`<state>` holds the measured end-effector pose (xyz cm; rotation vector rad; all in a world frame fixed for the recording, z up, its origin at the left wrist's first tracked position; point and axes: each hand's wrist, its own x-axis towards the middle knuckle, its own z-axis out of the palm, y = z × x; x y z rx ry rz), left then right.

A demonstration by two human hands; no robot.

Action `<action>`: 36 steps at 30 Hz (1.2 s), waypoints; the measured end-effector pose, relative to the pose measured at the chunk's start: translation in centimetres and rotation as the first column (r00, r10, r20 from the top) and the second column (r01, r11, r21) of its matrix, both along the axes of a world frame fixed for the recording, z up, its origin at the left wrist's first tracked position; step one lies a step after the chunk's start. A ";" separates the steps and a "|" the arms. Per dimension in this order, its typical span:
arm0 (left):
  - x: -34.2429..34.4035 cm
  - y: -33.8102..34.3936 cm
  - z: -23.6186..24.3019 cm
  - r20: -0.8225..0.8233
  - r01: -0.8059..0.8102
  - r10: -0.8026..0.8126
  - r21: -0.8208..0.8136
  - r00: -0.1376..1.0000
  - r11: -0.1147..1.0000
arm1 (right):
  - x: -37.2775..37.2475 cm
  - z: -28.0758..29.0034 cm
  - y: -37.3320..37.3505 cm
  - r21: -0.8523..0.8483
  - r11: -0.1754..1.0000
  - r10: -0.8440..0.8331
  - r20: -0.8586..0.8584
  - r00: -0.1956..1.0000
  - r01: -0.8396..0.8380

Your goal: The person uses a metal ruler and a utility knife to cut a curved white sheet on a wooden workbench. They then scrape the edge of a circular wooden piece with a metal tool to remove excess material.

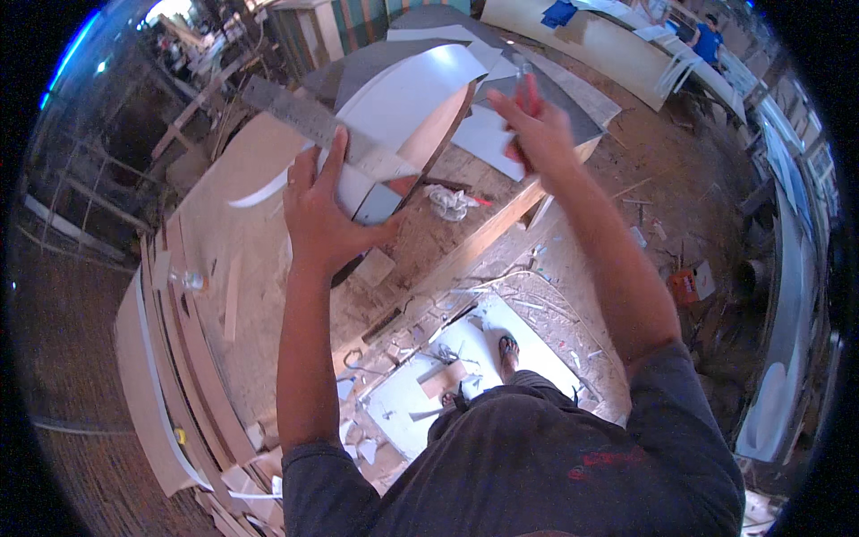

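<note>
Nearest the viewer is the wearer's dark shirt [537, 470]; below the bench, sandalled feet stand on a white floor panel [403, 416] strewn with offcuts. The left hand [324, 210] is over the wooden bench [291, 309], thumb spread well apart from the fingers, its fingertips at a flat metal straightedge [284, 109]. The straightedge lies across a white-faced curved piece [420, 85], which rests on the bench ahead of the left hand and shows a brown edge on its right side. Crumpled clear plastic [449, 202] lies just beside the piece. The right hand [548, 143] is raised near the bench's right edge, closed around a red-handled tool [533, 94]; motion blur prevents identifying its type. Beyond, a long pale panel [599, 49] stretches across the background, with a person in blue [707, 43] farther off at right.
</note>
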<state>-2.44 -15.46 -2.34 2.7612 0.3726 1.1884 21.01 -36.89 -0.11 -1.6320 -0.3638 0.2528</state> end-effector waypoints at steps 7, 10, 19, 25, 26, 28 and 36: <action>1.0 -0.9 0.5 0.001 0.056 -0.056 -0.009 0.998 0.998 | 1.4 0.9 5.8 0.325 0.942 -0.058 -0.097 0.994 0.087; 0.8 -1.6 0.8 -0.029 0.047 -0.048 -0.036 0.998 0.998 | 0.3 2.3 5.9 0.315 0.944 -0.069 -0.094 0.993 0.095; 0.9 -1.7 0.5 0.034 0.023 -0.024 0.018 0.999 1.000 | 2.2 1.2 7.3 0.116 0.977 -0.193 0.105 0.975 0.181; 1.0 -1.7 0.6 0.017 0.032 -0.032 -0.017 0.999 0.999 | 1.5 3.1 6.0 0.296 0.940 -0.236 0.206 0.950 0.169; 0.9 -1.5 0.7 0.011 0.034 -0.033 -0.030 0.999 0.999 | 1.4 3.5 5.8 0.395 0.912 -0.183 0.152 0.971 0.110; 0.9 -1.1 0.7 0.002 0.039 -0.039 -0.057 0.999 0.998 | 0.2 4.9 5.5 0.500 0.864 -0.147 0.133 0.980 0.061; 1.4 -0.5 0.0 0.046 0.043 -0.043 0.010 0.998 0.999 | -3.7 8.2 5.7 0.453 0.889 -0.359 0.600 0.715 0.066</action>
